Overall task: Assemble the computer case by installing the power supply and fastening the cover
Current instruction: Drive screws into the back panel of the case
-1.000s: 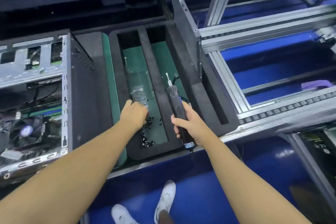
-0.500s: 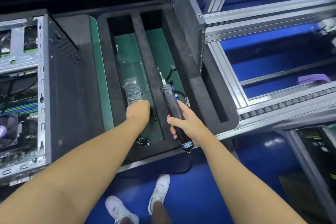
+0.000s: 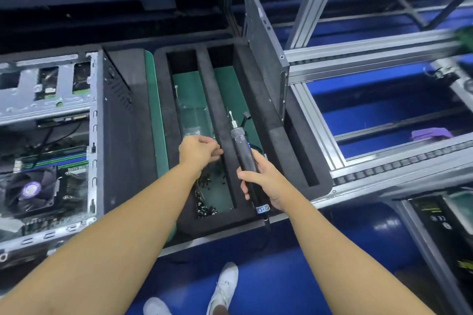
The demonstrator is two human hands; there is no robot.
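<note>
An open computer case (image 3: 99,135) lies at the left, with its fan and motherboard showing. A black foam tray (image 3: 256,100) with two green-floored slots sits to its right. Small black screws (image 3: 204,203) lie at the near end of the left slot. My left hand (image 3: 198,151) hovers over that slot with its fingertips pinched together; I cannot tell whether they hold a screw. My right hand (image 3: 263,179) grips a black electric screwdriver (image 3: 242,144), bit pointing away, above the right slot. A dark case cover panel (image 3: 263,59) stands upright at the tray's right edge.
A clear plastic bag (image 3: 193,115) lies further back in the left slot. An aluminium conveyor frame (image 3: 358,59) runs along the right, over a blue floor. A boxed unit (image 3: 435,220) sits at the lower right. My white shoes (image 3: 225,286) show below the bench edge.
My left hand has lifted off the screw pile and moved back a little, its fingertips now pinched. The right hand has kept its hold on the screwdriver. The camera has shifted.
</note>
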